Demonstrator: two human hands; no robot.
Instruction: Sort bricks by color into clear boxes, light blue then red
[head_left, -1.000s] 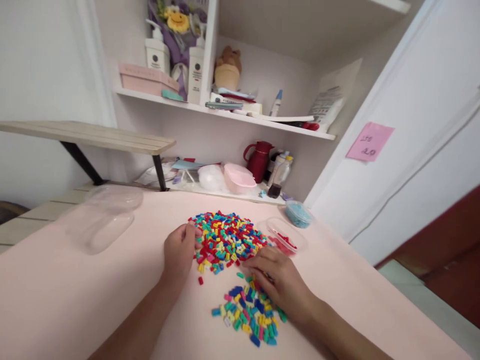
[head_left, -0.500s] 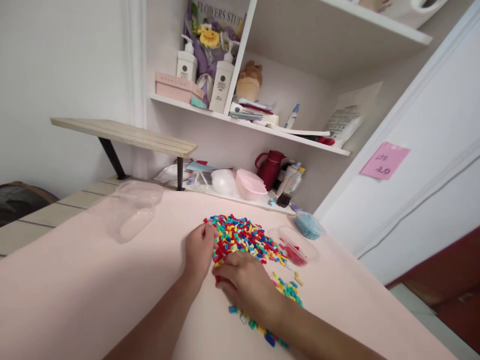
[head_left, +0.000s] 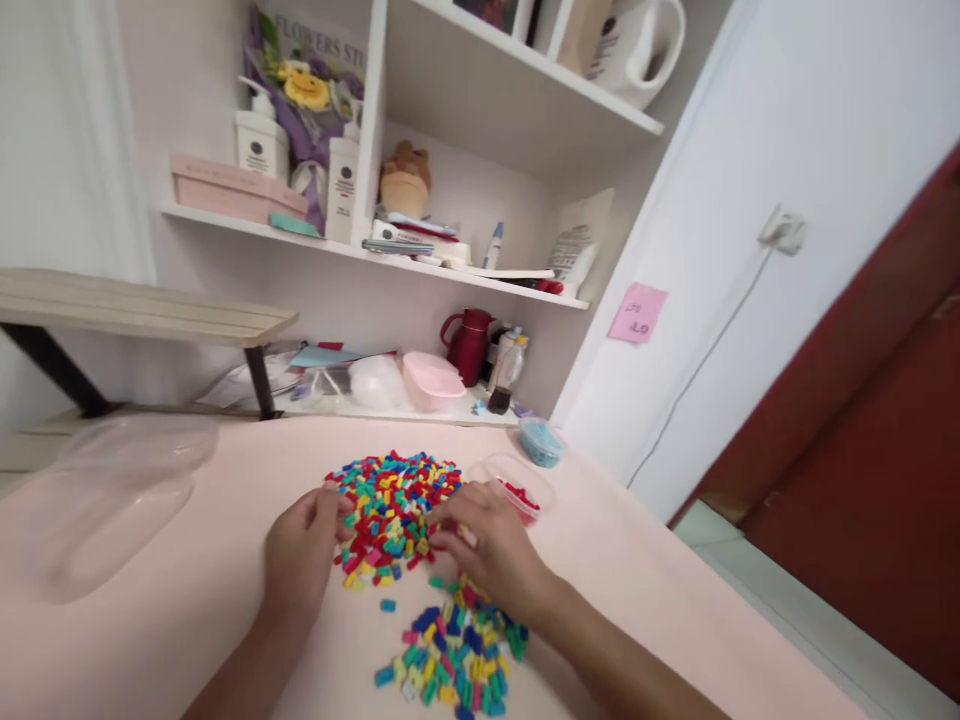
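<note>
A heap of small coloured bricks [head_left: 394,500] lies on the pink table [head_left: 637,600]. A smaller pile with no red pieces [head_left: 450,650] lies nearer to me. My left hand [head_left: 300,545] rests at the heap's left edge, fingers curled loosely against the bricks. My right hand [head_left: 487,545] lies over the heap's right side with fingers bent down onto the pieces; what they pinch is hidden. A clear tub holding red bricks [head_left: 517,490] stands just right of my right hand, and a tub of blue bricks [head_left: 541,442] sits behind it.
A large clear plastic lid or container [head_left: 105,500] lies at the table's left. Behind are shelves with a red jug [head_left: 469,345], a pink box [head_left: 429,380], bottles and a wooden board [head_left: 150,310]. A red door [head_left: 862,470] is at the right.
My right hand has moved from the heap's near left edge to its right side, next to the red tub. My head turned, shifting the view right. The left hand stays at the heap.
</note>
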